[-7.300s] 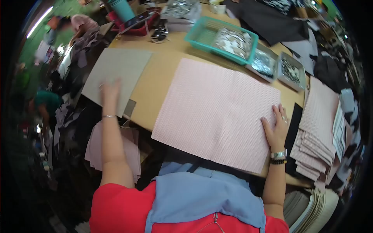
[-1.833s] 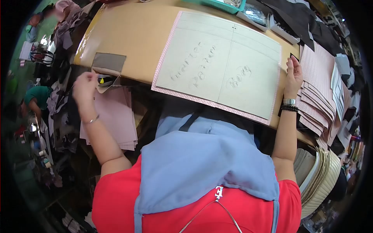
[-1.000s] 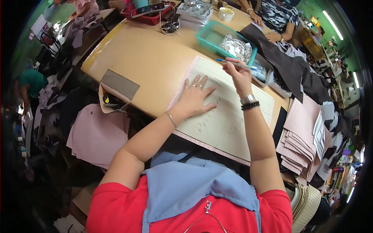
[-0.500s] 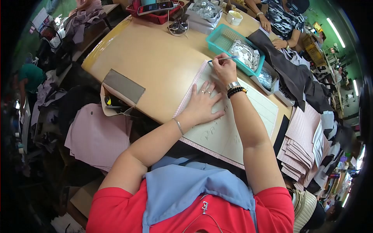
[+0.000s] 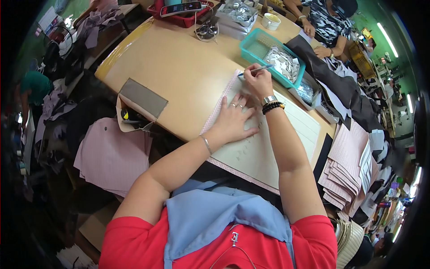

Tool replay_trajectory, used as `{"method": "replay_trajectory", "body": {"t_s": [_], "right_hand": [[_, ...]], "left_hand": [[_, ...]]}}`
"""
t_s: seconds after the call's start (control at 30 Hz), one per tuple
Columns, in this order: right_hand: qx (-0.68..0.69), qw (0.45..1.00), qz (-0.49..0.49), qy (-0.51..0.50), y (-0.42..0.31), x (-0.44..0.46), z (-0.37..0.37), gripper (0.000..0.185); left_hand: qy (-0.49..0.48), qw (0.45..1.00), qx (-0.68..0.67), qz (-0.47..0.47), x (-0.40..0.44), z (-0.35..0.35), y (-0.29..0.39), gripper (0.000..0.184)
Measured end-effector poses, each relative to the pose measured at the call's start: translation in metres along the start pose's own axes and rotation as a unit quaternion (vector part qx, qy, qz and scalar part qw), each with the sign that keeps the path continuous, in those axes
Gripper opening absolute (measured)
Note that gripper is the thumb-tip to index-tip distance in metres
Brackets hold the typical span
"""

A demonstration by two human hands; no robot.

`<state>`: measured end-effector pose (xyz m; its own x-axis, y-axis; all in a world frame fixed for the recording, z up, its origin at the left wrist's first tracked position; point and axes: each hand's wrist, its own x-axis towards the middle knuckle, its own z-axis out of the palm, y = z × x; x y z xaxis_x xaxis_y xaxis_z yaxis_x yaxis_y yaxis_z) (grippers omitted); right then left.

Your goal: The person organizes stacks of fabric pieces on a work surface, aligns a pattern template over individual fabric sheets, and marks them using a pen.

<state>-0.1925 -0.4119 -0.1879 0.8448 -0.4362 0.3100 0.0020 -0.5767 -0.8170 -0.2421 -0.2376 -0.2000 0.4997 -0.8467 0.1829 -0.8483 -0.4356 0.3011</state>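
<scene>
- At the far left below the table (image 5: 179, 76), a pile of pink sheets (image 5: 112, 154) hangs beside an open cardboard box (image 5: 143, 97) at the table's edge.
- Farther back, a phone (image 5: 181, 8) lies on a red basket (image 5: 177, 21).
- The pink cloth (image 5: 218, 105) lies flat on the table in front of the person, mostly covered by a pale card (image 5: 296, 125); a patterned strip shows along the card's left and near edges.
- The left hand (image 5: 234, 120) rests palm down on the card, fingers spread, gripping nothing.
- The right hand (image 5: 259, 84) has its thumb and fingers closed around a pen (image 5: 265, 67), whose tip is by the card's far left corner; whether it touches cannot be told.
- Just behind that hand, a green basket (image 5: 254, 49) holds small pale pieces (image 5: 282, 64).
- Farther right, another person (image 5: 320, 17) sits near dark fabric (image 5: 329, 74).
- Folded pink pieces (image 5: 342, 163) are stacked at the right edge.
</scene>
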Motion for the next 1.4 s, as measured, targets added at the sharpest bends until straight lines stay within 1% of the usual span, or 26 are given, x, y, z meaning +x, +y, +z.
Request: {"method": "replay_trajectory", "body": {"t_s": [0.03,0.1,0.17,0.2,0.27,0.3,0.33,0.37,0.4,0.47,0.5,0.6,0.63,0.67,0.77,0.87,0.9,1.0,1.13,1.17,1.27,1.37,1.4], "right_hand": [[-0.003,1.000,0.000,-0.007,0.004,-0.001,-0.002,0.019],[0.149,0.987,0.049,0.032,0.006,-0.012,-0.015,0.018],[0.291,0.949,0.093,0.077,0.000,-0.035,-0.043,0.019],[0.300,0.945,0.099,0.089,0.009,-0.048,-0.063,0.019],[0.291,0.945,0.097,0.117,0.019,-0.080,-0.112,0.019],[0.283,0.942,0.096,0.154,0.031,-0.095,-0.137,0.018],[0.241,0.953,0.082,0.165,0.050,-0.112,-0.166,0.018],[0.197,0.956,0.090,0.197,0.067,-0.126,-0.193,0.018],[0.155,0.957,0.097,0.226,0.082,-0.137,-0.217,0.018],[0.106,0.958,0.084,0.253,0.110,-0.155,-0.253,0.016],[0.101,0.948,0.084,0.289,0.113,-0.158,-0.258,0.011],[0.106,0.942,0.093,0.304,0.143,-0.163,-0.268,0.010],[0.145,0.935,0.100,0.308,0.147,-0.162,-0.266,0.009],[0.119,0.938,0.100,0.309,0.152,-0.162,-0.266,0.009],[0.055,0.946,0.095,0.304,0.159,-0.164,-0.266,0.010],[-0.031,0.955,0.090,0.283,0.135,-0.166,-0.263,0.011],[-0.038,0.957,0.105,0.267,0.128,-0.166,-0.264,0.013],[-0.065,0.960,0.105,0.251,0.136,-0.165,-0.263,0.013],[-0.071,0.960,0.094,0.254,0.126,-0.164,-0.261,0.013],[-0.064,0.961,0.070,0.258,0.130,-0.165,-0.261,0.013],[-0.080,0.963,0.116,0.228,0.120,-0.168,-0.265,0.013],[-0.062,0.960,0.085,0.261,0.122,-0.165,-0.260,0.013],[-0.055,0.960,0.092,0.260,0.125,-0.166,-0.259,0.014]], "left_hand": [[-0.011,1.000,0.000,-0.005,0.000,-0.002,0.000,0.069],[-0.031,0.999,0.004,-0.012,0.001,-0.007,0.002,0.069],[-0.047,0.999,0.009,-0.012,0.003,-0.011,0.005,0.070],[-0.059,0.998,0.017,-0.014,0.004,-0.013,0.007,0.071],[-0.086,0.996,0.030,-0.021,0.008,-0.021,0.011,0.072],[-0.095,0.994,0.044,-0.018,0.012,-0.025,0.014,0.073],[-0.103,0.993,0.057,-0.018,0.016,-0.029,0.017,0.073],[-0.111,0.991,0.072,-0.022,0.020,-0.030,0.024,0.074],[-0.103,0.993,0.065,0.006,0.027,-0.028,0.033,0.075],[-0.087,0.993,0.052,0.054,0.044,-0.024,0.050,0.075],[-0.100,0.990,0.052,0.089,0.054,-0.019,0.063,0.076],[-0.130,0.972,0.061,0.184,0.089,0.001,0.113,0.078],[-0.137,0.965,0.069,0.211,0.100,0.013,0.127,0.079],[-0.144,0.958,0.076,0.238,0.108,0.023,0.139,0.081],[-0.143,0.955,0.054,0.254,0.125,0.038,0.168,0.089],[-0.212,0.942,0.122,0.230,0.133,0.025,0.190,0.095],[-0.205,0.941,0.138,0.232,0.133,0.027,0.192,0.096],[-0.194,0.936,0.175,0.236,0.134,0.031,0.196,0.098],[-0.199,0.935,0.180,0.233,0.135,0.030,0.197,0.099],[-0.199,0.935,0.180,0.232,0.134,0.031,0.197,0.099],[-0.195,0.938,0.168,0.232,0.134,0.033,0.194,0.099],[-0.199,0.940,0.154,0.228,0.134,0.033,0.194,0.098],[-0.193,0.942,0.148,0.231,0.133,0.034,0.194,0.098]]}}
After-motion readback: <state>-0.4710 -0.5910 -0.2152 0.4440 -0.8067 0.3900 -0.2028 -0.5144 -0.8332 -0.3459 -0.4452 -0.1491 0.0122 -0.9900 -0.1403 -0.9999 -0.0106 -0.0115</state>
